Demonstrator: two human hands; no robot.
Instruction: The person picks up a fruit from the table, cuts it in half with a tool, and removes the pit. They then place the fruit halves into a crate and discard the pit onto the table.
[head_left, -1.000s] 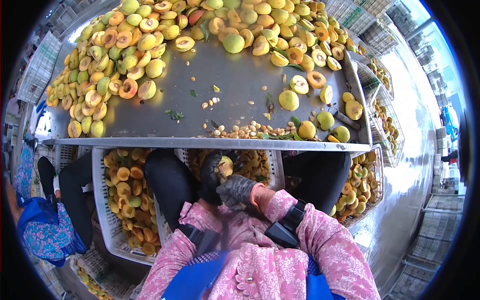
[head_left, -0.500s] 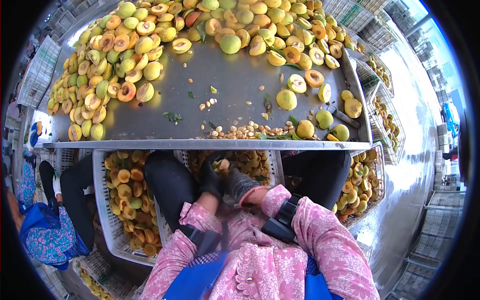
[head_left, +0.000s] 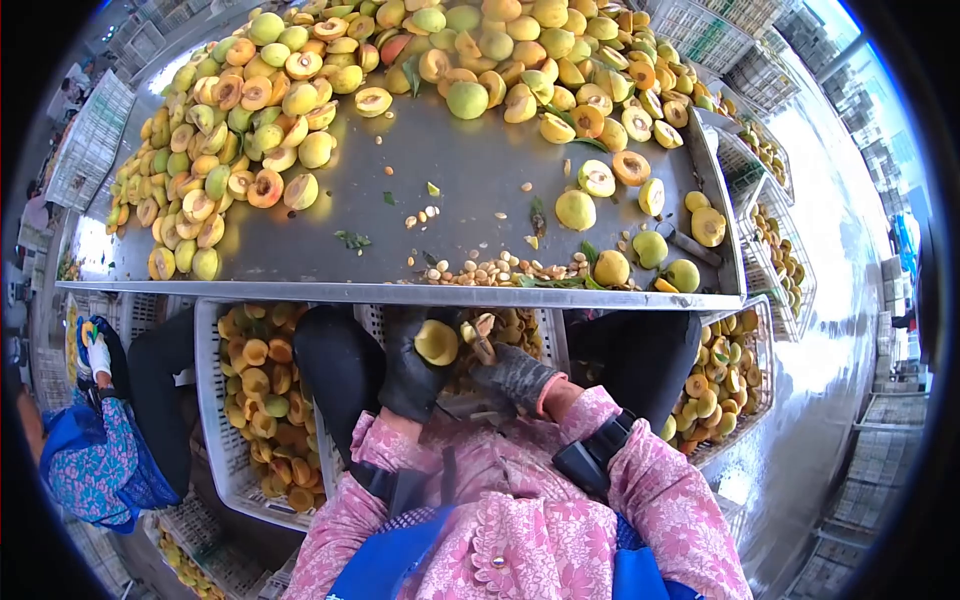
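Note:
My left hand [head_left: 414, 370], in a dark glove, holds a yellow peach half [head_left: 436, 342], its hollow side facing up. Close by on the right, my right hand [head_left: 508, 376] wears a grey knit glove with a pink cuff. Its fingers are closed round a small brown and pinkish thing [head_left: 484, 338], whose kind I cannot make out. Both hands are over a crate [head_left: 548, 345] of peach halves between my knees, under the table's front edge.
Whole and halved peaches [head_left: 265, 110] are heaped on the metal table [head_left: 360, 215]. Loose pits [head_left: 490, 270] lie near its front edge, and a dark-handled tool [head_left: 693, 245] at the right. Peach-filled crates [head_left: 210, 400] flank my legs. A co-worker [head_left: 110, 450] sits at left.
My hands were together over the crate; now they have moved apart, and the peach half shows in my left hand. The co-worker's gloved hand has risen. The view has shifted slightly.

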